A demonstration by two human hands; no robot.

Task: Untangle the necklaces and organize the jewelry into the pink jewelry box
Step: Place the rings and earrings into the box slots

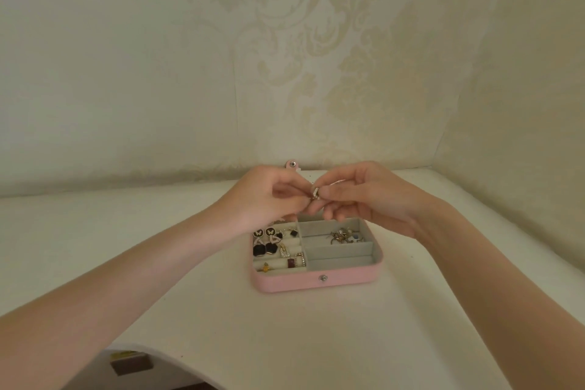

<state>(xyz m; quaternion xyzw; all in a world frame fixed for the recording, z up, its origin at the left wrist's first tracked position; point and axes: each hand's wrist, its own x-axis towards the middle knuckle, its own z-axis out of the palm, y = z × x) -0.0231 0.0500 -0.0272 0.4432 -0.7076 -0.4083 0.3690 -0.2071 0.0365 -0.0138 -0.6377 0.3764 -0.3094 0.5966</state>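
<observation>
Head view shows the left hand and right hand each pinching one small sparkly piece above the open pink box on the bench, so pull softly and lower it into a free slot

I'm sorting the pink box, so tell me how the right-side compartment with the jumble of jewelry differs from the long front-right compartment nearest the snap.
The compartment with the jumble holds a tangled heap of small metal pieces at its right end; the front-right compartment looks bare. The first sits farther back, partly under the right hand; the second lies in open view and looks narrower. Both are long, grey-lined sections of the pink jewelry box.
</observation>
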